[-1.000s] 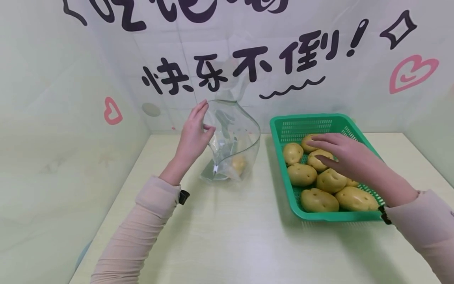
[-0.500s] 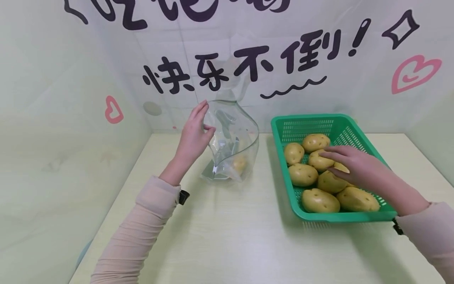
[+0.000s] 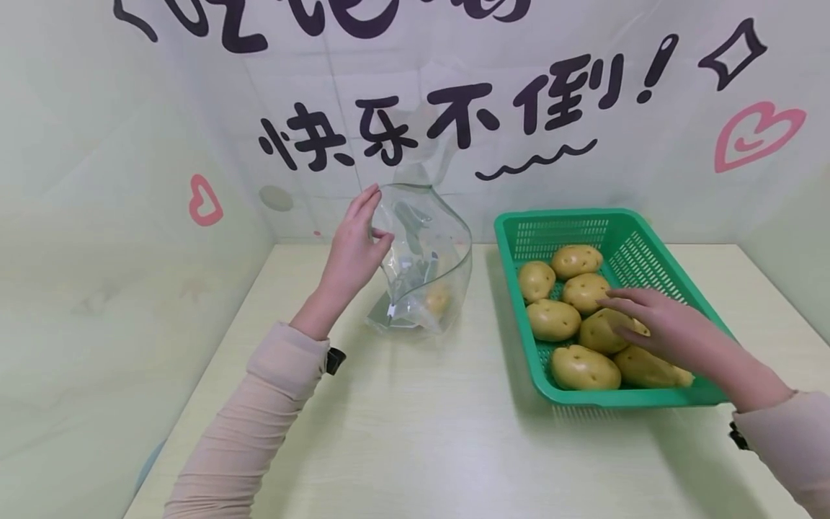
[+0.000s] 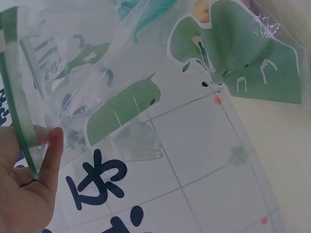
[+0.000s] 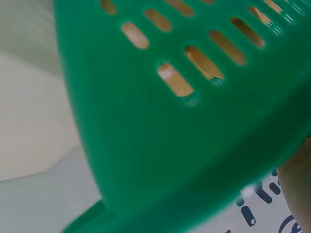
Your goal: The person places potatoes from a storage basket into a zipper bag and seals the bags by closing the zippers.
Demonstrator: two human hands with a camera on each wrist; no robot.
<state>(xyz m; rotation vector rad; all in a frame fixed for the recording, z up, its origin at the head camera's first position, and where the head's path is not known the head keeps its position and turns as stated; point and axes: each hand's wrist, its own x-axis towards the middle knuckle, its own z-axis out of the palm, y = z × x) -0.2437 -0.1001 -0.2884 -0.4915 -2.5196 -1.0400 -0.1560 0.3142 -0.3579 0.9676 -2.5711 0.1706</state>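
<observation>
A clear zip bag [image 3: 421,241] stands on the table with its mouth wide, and a single potato [image 3: 438,298] shows through its lower part. My left hand [image 3: 353,252] pinches the bag's left edge; in the left wrist view, thumb and fingers meet at the green zip strip [image 4: 22,111]. To the right is a green plastic basket [image 3: 547,393] with several potatoes [image 3: 586,367]. My right hand [image 3: 684,335] is over the basket's right side, fingers loosely bent above a middle potato [image 3: 603,330]. The basket's wall [image 5: 131,141] fills the right wrist view and hides the fingers there.
The pale table [image 3: 415,432] reaches to a white printed backdrop [image 3: 389,72] with dark lettering close behind bag and basket. A plain sheet [image 3: 117,238] closes off the left side. The basket stands a short way right of the bag.
My right hand has drifted right and nearer to me over the basket, uncovering the potatoes at the back. The left hand and the bag stay nearly as they were.
</observation>
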